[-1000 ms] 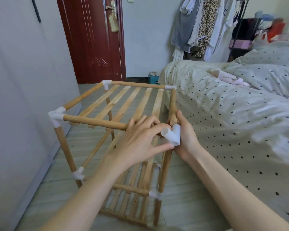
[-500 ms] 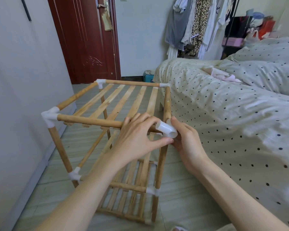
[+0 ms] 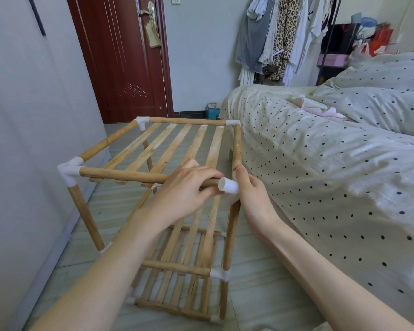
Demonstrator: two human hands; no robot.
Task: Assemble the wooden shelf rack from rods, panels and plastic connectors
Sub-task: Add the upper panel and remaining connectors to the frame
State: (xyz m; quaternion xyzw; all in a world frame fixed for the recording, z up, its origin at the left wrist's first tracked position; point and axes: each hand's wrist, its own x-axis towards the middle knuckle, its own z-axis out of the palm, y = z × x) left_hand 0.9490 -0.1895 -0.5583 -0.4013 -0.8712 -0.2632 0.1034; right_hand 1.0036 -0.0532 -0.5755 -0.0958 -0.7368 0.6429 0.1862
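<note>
Wall [image 3: 29, 115] runs down my left side, and just beside it on the tiled floor [image 3: 261, 271] stands the wooden shelf rack [image 3: 167, 149], with its slatted top panel [image 3: 177, 144] framed by rods and white plastic connectors at the corners; a lower slatted panel [image 3: 184, 271] shows beneath. At the near left corner a white connector [image 3: 68, 172] joins the front rod [image 3: 129, 175], which runs rightward under my left hand [image 3: 184, 194]. That hand's fingers are curled over the rod's right end, gripping it. Touching that end is the open mouth of another white connector [image 3: 228, 186] at the near right corner, above the right front leg [image 3: 232, 232]. My right hand [image 3: 253, 199] holds this connector from the right, thumb up against the side rod [image 3: 237, 146]. Past it, the polka-dot bed cover [image 3: 332, 175] fills the right.
</note>
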